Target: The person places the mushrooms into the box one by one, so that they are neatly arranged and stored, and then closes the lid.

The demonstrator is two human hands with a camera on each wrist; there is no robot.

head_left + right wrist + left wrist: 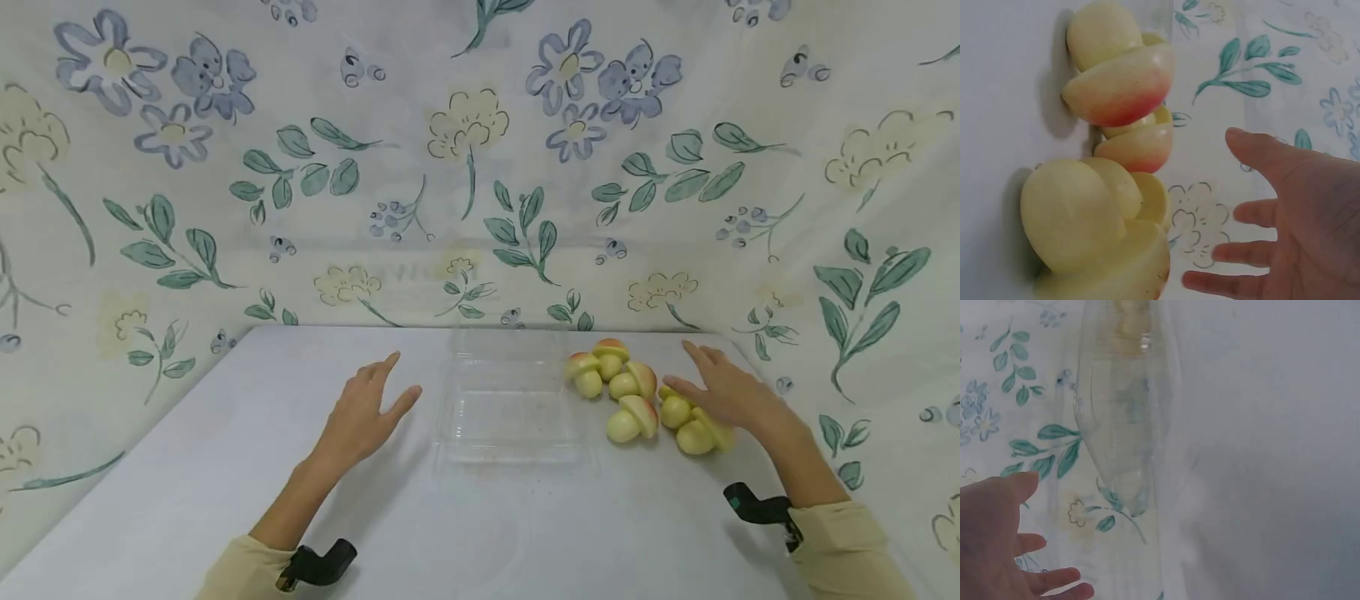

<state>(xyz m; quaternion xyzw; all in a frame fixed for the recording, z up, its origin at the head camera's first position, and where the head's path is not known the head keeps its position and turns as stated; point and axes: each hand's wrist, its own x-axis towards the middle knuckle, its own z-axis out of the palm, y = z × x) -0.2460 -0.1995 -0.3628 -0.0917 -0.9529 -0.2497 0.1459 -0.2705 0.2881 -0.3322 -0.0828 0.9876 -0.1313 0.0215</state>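
Observation:
Several mushroom-shaped pieces [636,417], pale yellow-green with red-tinged caps, lie clustered on the right half of the white table. Just above the rightmost ones my right hand [723,390] is held with its fingers spread and nothing in them; it hides part of those pieces. In the right wrist view, a rounded yellow piece [1072,212] lies near that right hand [1310,219], apart from the fingers. A clear plastic container [513,425] stands mid-table. To its left, my left hand [363,412] is over the table, fingers extended, touching nothing.
The white table [225,450] reaches back to a hanging cloth [405,167] printed with flowers and leaves. Each wrist wears a black camera mount [318,564]. Being see-through, the container's edges are faint.

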